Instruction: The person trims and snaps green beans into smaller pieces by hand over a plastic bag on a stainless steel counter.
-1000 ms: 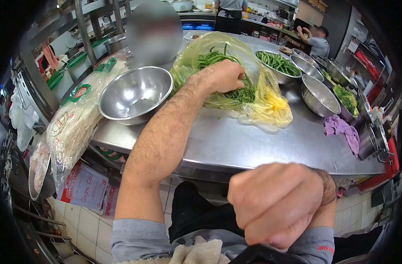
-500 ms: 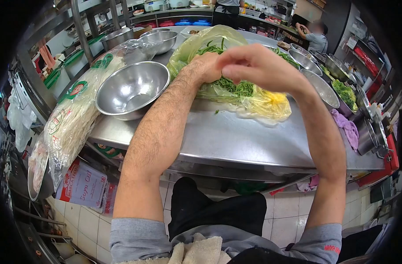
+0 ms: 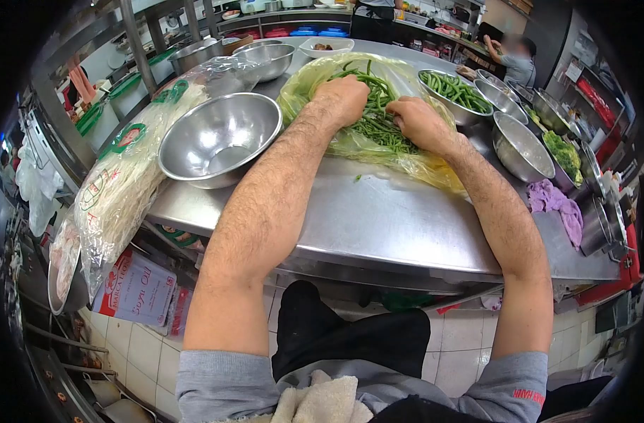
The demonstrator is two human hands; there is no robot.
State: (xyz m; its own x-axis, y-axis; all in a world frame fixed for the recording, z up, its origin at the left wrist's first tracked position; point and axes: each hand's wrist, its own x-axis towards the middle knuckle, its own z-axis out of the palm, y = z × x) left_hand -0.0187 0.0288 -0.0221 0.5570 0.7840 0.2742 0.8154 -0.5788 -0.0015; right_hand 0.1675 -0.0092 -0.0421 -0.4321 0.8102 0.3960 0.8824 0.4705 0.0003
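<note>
A yellowish plastic bag [image 3: 302, 90] lies opened out on the steel table, with long green beans [image 3: 378, 132] heaped in it. Closed around several green beans at the heap's upper left is my left hand [image 3: 344, 101]; long beans stick out past its knuckles. My right hand [image 3: 422, 124], to the right of it, has thumb and fingers pinched together at the beans, their tips partly hidden. Just behind the right hand stands a steel bowl [image 3: 470, 113] full of green beans. A wide steel bowl [image 3: 219, 134] sits left of my left forearm.
Clear-wrapped noodles [image 3: 128, 173] lie along the table's left side. More steel bowls [image 3: 523, 144], a container of broccoli [image 3: 563, 155] and a purple cloth [image 3: 556, 206] line the right. A white dish [image 3: 327, 47] is at the back. Beyond it, a person [image 3: 516, 60] works at a counter.
My right hand has come down from above the bag to the beans. The bowl of green beans, mostly hidden behind it before, now shows. My left hand stays at the heap.
</note>
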